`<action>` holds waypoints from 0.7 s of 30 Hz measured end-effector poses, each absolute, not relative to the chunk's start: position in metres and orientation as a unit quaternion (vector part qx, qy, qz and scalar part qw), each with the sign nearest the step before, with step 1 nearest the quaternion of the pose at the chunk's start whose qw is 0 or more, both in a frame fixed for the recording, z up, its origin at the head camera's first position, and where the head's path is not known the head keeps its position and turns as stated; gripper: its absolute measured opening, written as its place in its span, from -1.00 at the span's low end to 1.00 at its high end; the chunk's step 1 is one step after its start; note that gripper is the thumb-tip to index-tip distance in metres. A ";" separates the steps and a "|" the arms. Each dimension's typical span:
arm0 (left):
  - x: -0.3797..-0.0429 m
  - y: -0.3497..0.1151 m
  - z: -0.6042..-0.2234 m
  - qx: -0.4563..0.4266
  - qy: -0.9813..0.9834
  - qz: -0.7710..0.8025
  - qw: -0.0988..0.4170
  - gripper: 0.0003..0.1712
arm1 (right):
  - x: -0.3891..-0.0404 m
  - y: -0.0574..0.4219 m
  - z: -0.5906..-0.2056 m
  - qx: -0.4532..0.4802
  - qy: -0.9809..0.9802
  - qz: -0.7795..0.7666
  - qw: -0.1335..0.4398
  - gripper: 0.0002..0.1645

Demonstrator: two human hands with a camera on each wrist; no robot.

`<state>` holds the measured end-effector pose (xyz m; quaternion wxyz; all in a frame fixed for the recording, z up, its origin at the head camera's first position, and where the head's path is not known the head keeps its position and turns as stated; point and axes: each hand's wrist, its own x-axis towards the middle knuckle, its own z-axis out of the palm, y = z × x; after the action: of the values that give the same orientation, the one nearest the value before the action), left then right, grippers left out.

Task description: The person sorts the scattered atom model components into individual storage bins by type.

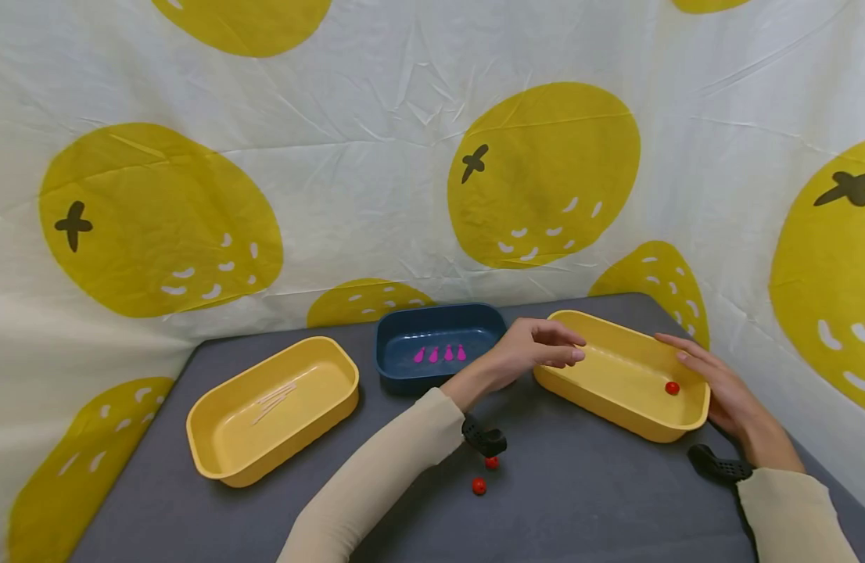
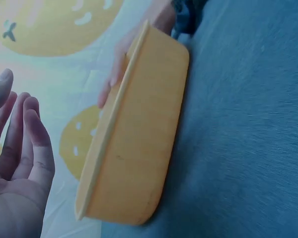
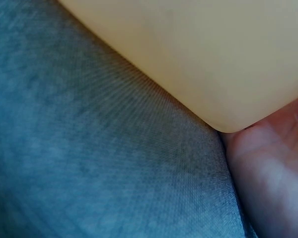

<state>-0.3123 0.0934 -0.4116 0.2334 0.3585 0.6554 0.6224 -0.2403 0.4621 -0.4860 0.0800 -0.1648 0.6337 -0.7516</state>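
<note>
My right hand [image 1: 728, 391] is at the right end of a yellow plastic tray [image 1: 608, 410], palm by its outer wall and fingers reaching over the rim. In the right wrist view the palm [image 3: 268, 163] lies close against the tray's wall [image 3: 208, 69]. A small red ball [image 1: 672, 388] sits inside the tray near that hand. Over the tray's left end hovers my left hand [image 1: 534, 349], its fingers loosely bent and nothing between thumb and fingers. The left wrist view shows this hand [image 2: 20, 163] apart from the tray's side [image 2: 139, 134].
Two more red balls [image 1: 479, 486] lie on the grey tabletop [image 1: 566, 500] below my left wrist. At the back middle stands a blue tray [image 1: 397, 383] with several pink pieces [image 1: 434, 355]. Another yellow tray [image 1: 292, 453] at left contains several thin pale sticks [image 1: 274, 400]. A printed cloth hangs behind.
</note>
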 end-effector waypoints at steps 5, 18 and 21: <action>-0.302 0.064 -0.419 0.337 0.668 0.634 0.198 -0.77 | -0.241 0.462 -0.487 -0.171 0.623 -0.759 0.085 -0.38; -0.276 -0.022 -0.461 0.302 0.704 0.616 0.185 -0.72 | -0.244 0.464 -0.487 -0.181 0.611 -0.764 0.094 -0.36; -0.272 -0.036 -0.472 0.294 0.718 0.605 0.180 -0.72 | -0.243 0.464 -0.487 -0.186 0.613 -0.762 0.093 -0.35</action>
<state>-0.2716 -0.0356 -0.4720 0.1796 0.2940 0.7176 0.6053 -0.2429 0.4636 -0.4868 0.0932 -0.1861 0.6132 -0.7620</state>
